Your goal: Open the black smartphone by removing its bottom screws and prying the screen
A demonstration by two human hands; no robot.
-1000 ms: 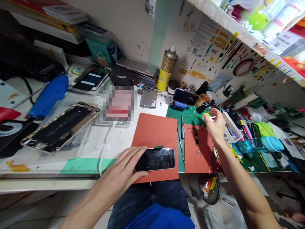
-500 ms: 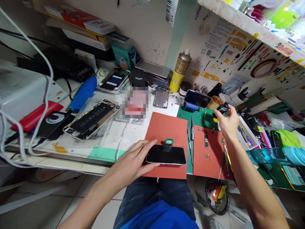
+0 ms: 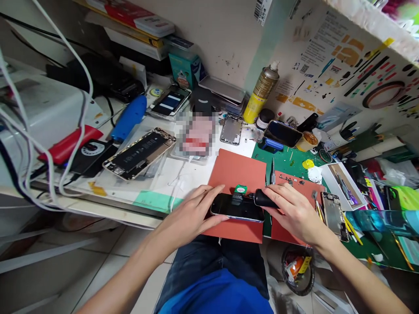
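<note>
A smartphone with a dark screen (image 3: 245,211) lies on a reddish-brown mat (image 3: 240,168). My left hand (image 3: 194,213) grips its left end, fingers along the far edge and thumb along the near edge. A green-topped thin tool (image 3: 241,189) sits at the phone's far edge, its dark flat part overlapping the screen. My right hand (image 3: 291,208) is closed around a small black bottle (image 3: 264,199), tilted nearly level. The bottle's narrow tip points left, close to the green tool; whether it touches the phone, I cannot tell.
A screwdriver (image 3: 273,171) lies between two mats. An opened phone (image 3: 140,152) rests at left, and a phone back housing (image 3: 334,213) at right. A spray can (image 3: 262,92) and a phone on a blue stand (image 3: 283,134) stand behind. White cables (image 3: 85,87) hang at left.
My right hand has brought the black bottle left and nearer, from the back right to the phone's far edge, tipping it over. My left hand keeps its hold. The view has shifted slightly.
</note>
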